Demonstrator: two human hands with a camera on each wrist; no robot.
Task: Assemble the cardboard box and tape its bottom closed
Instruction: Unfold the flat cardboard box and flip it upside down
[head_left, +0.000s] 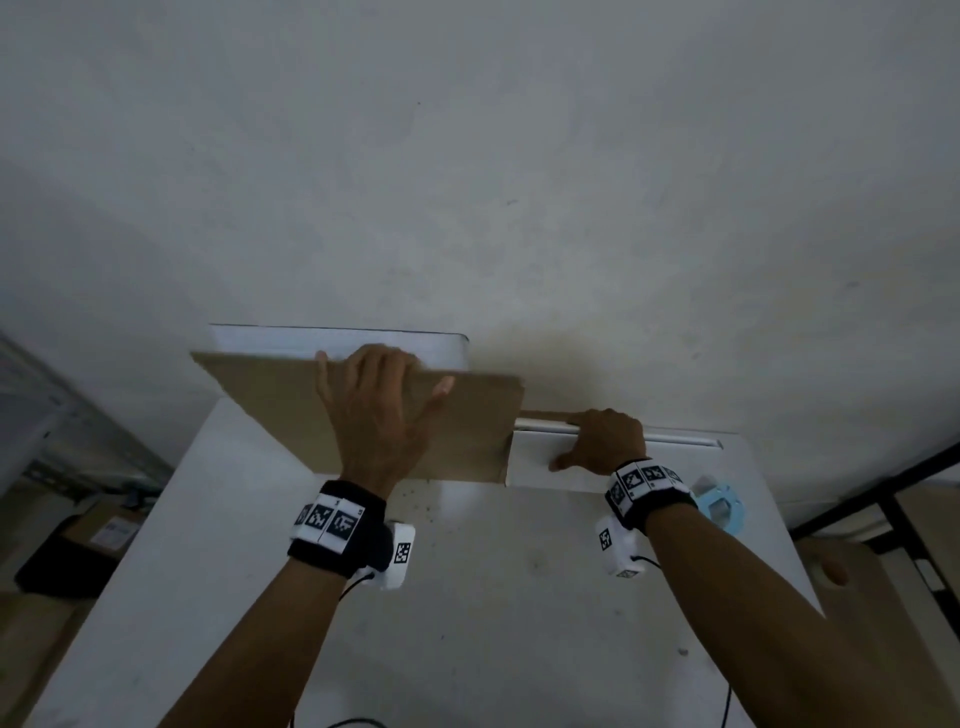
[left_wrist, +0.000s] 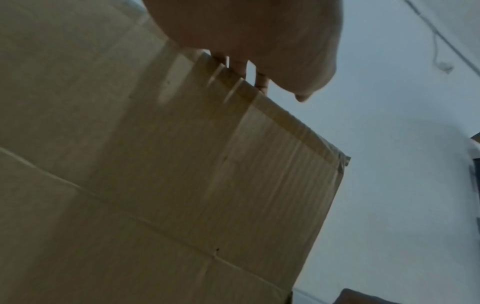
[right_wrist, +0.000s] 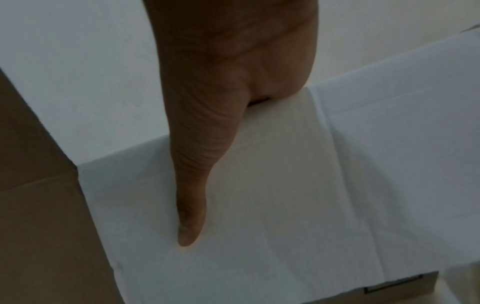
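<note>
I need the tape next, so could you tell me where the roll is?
In the head view, the blue tape roll lies on the table's right edge, just behind the right wrist.

My brown cardboard flap (head_left: 291, 400) joins a white panel (head_left: 540, 457); pale-blue tape roll (head_left: 722, 506) on the white worktop (head_left: 493, 597).

The light is dim, flat and greyish in all three views, with a soft shadow on the wall (head_left: 545, 358) behind the cardboard box (head_left: 395, 415). The head view bows straight lines toward its edges. Both wrist views are soft and grainy, the left hand (left_wrist: 259, 37) a pale unfocused mass.
</note>
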